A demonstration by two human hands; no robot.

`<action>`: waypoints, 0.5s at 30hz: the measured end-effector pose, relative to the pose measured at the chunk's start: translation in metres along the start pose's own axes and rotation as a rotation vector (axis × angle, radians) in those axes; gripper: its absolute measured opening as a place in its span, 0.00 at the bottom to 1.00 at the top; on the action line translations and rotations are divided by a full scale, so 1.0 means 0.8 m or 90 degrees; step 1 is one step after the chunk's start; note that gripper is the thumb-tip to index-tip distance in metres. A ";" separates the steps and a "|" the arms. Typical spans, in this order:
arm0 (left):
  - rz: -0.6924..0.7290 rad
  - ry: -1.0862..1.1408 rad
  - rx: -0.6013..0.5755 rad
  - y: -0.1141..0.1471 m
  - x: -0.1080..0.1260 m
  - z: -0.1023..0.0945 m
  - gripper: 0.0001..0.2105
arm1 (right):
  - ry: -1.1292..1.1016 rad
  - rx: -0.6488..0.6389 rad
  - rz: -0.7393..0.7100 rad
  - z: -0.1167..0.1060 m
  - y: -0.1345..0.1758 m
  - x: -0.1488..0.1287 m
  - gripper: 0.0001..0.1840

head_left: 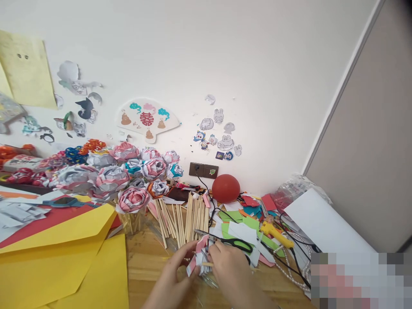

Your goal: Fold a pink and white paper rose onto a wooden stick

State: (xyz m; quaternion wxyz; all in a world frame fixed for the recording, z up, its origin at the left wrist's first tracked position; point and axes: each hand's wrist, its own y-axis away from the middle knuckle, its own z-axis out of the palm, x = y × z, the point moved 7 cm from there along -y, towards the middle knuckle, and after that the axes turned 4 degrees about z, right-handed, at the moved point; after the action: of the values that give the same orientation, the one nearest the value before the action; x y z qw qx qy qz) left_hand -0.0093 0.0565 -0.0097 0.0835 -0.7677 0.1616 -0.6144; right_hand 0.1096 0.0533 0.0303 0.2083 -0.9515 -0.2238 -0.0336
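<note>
Between my two hands is a partly formed paper flower (201,257), made of folded pink and white strips. My left hand (177,272) is closed around its left side, fingers behind and thumb in front. My right hand (228,265) pinches at its right side, with the fingertips partly hidden. A short pale wooden stick (207,264) pokes out of the paper near my right fingers. Just beyond the hands lie scissors (240,244) with black and green handles. Behind them are several loose wooden sticks (197,216).
Finished paper roses (133,198) crowd the back left. Yellow sheets (96,274) cover the left side. To the right lie colored paper scraps (246,229), a yellow glue gun (277,235) and cords. A red balloon (225,188) rests against the wall below a socket (204,170).
</note>
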 end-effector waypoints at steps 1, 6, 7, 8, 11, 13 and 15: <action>0.001 -0.010 0.006 0.001 -0.001 -0.001 0.18 | -0.008 0.001 0.017 -0.003 0.001 0.001 0.06; 0.005 -0.028 0.004 0.003 -0.001 0.001 0.18 | -0.048 -0.040 0.044 -0.012 0.001 0.002 0.05; 0.007 -0.032 0.001 0.003 -0.001 0.001 0.18 | -0.052 -0.051 0.044 -0.012 0.000 0.002 0.05; 0.010 -0.036 -0.003 0.004 -0.001 0.001 0.18 | -0.057 -0.060 0.045 -0.011 -0.001 0.003 0.05; 0.027 -0.043 -0.020 0.005 -0.001 0.001 0.18 | -0.078 -0.082 0.040 -0.007 -0.003 0.005 0.05; 0.042 -0.043 -0.028 0.005 0.000 0.002 0.18 | -0.084 -0.096 0.034 -0.003 -0.004 0.004 0.05; 0.054 -0.046 -0.024 0.005 0.001 0.001 0.17 | -0.078 -0.103 0.030 0.000 -0.004 0.003 0.06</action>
State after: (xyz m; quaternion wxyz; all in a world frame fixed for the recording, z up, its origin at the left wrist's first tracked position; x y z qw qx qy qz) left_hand -0.0087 0.0522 -0.0104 0.1007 -0.7832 0.2027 -0.5792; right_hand 0.1106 0.0566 0.0318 0.1173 -0.9705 -0.2101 0.0114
